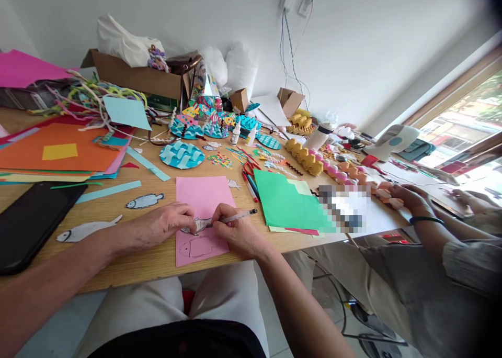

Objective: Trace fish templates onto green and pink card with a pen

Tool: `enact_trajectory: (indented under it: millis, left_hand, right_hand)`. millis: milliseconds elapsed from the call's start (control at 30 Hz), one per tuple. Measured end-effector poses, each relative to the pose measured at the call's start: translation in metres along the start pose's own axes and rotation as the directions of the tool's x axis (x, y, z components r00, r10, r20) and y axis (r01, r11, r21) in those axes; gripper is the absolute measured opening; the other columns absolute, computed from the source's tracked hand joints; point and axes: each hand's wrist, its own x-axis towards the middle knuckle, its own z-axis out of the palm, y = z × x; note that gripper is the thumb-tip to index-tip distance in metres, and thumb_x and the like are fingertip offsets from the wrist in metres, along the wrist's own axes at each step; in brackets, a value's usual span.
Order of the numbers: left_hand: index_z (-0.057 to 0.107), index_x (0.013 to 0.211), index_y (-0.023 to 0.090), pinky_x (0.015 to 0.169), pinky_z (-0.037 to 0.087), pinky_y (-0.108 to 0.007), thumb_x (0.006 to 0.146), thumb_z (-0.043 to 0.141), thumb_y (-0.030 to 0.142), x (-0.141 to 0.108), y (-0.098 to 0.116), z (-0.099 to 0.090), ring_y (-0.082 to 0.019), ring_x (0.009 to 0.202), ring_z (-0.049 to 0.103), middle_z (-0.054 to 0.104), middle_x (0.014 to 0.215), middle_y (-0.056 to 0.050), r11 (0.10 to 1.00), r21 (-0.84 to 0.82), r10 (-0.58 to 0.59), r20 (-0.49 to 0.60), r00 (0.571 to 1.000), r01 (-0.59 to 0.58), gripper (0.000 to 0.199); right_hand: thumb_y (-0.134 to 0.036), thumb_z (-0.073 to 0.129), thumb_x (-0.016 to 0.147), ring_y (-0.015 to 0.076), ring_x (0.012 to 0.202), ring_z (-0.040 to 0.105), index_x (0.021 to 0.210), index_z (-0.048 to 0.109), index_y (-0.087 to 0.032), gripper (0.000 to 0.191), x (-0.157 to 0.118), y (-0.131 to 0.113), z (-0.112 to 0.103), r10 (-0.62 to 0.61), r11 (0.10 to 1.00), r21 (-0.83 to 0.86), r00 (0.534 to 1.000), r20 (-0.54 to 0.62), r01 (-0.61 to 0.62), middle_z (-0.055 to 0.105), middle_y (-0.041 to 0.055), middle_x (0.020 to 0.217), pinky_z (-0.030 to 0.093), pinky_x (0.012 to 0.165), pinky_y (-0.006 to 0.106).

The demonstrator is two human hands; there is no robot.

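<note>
A pink sheet [204,193] lies at the table's front edge, with a fish outline [198,247] drawn on its lower part. Above that outline, a small grey paper fish [202,223] rests on the sheet. My left hand [172,224] presses its fingertips on the left part of this fish. My right hand [237,230] pinches a pen [243,215] at the fish's right end; the pen's tip is hidden by my fingers. Left of the sheet lie two cut-out paper fish, a small one [145,201] and a longer white one [86,231], partly near my left forearm.
Green paper [290,201] lies right of the pink sheet, beside several markers [251,185]. A black phone [35,222] and stacked coloured paper [58,151] are at left. Blue woven paper [181,155] and glue bottles [235,134] stand behind. Another person's hands [411,198] work at right.
</note>
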Motion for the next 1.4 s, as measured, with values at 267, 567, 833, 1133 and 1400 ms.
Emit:
enact_trajectory:
  millis: [267, 567, 833, 1133, 1400]
  left_hand:
    - [0.065, 0.112, 0.028, 0.073, 0.041, -0.022, 0.088, 0.033, 0.006, 0.002, 0.003, 0.0, -0.014, 0.079, 0.054, 0.058, 0.087, -0.001, 0.993, 0.118, -0.006, 0.022, 1.0, 0.003, 0.045]
    - [0.065, 0.109, 0.025, 0.075, 0.043, -0.022, 0.083, 0.036, 0.0, 0.006, 0.005, -0.001, -0.015, 0.083, 0.058, 0.06, 0.089, -0.003, 0.986, 0.167, -0.019, 0.057, 0.998, 0.009, 0.046]
    - [0.066, 0.105, 0.023, 0.074, 0.044, -0.022, 0.087, 0.035, 0.004, 0.01, 0.009, -0.004, -0.014, 0.082, 0.059, 0.061, 0.088, -0.003, 0.985, 0.166, -0.054, 0.074, 0.996, 0.041, 0.04]
    - [0.066, 0.096, 0.02, 0.07, 0.042, -0.022, 0.086, 0.042, 0.001, 0.015, 0.002, 0.007, -0.014, 0.079, 0.059, 0.062, 0.083, -0.001, 0.982, 0.188, -0.02, 0.014, 1.0, 0.017, 0.032]
    - [0.066, 0.089, 0.017, 0.071, 0.043, -0.021, 0.085, 0.044, -0.001, 0.02, 0.005, 0.01, -0.013, 0.079, 0.06, 0.063, 0.084, -0.002, 0.988, 0.151, -0.014, 0.01, 1.0, 0.012, 0.029]
  right_hand:
    - [-0.009, 0.05, 0.075, 0.0096, 0.058, 0.041, 0.071, 0.049, -0.019, 0.011, -0.001, -0.004, -0.001, -0.007, 1.0, 0.016, 1.0, 0.013, 0.006, 0.047, -0.006, 0.062, 0.031, 0.054, 0.02]
    - [-0.007, 0.049, 0.074, 0.0097, 0.059, 0.041, 0.07, 0.048, -0.019, 0.013, 0.001, -0.001, -0.003, -0.02, 1.0, -0.005, 1.0, -0.016, 0.02, 0.046, -0.0061, 0.062, 0.031, 0.055, 0.02]
    - [-0.009, 0.048, 0.075, 0.0096, 0.059, 0.04, 0.07, 0.048, -0.019, 0.011, 0.001, -0.002, -0.003, -0.029, 0.999, -0.014, 0.999, -0.022, 0.028, 0.046, -0.0061, 0.062, 0.031, 0.054, 0.02]
    - [-0.012, 0.048, 0.074, 0.009, 0.055, 0.038, 0.07, 0.048, -0.02, 0.009, -0.002, 0.002, -0.002, -0.066, 0.998, 0.022, 0.998, -0.023, 0.066, 0.044, -0.0074, 0.058, 0.03, 0.053, 0.02]
    - [-0.012, 0.048, 0.075, 0.0091, 0.054, 0.038, 0.069, 0.048, -0.02, 0.01, -0.002, 0.0, -0.001, -0.063, 0.998, -0.033, 0.997, -0.036, 0.061, 0.044, -0.0074, 0.057, 0.029, 0.053, 0.02]
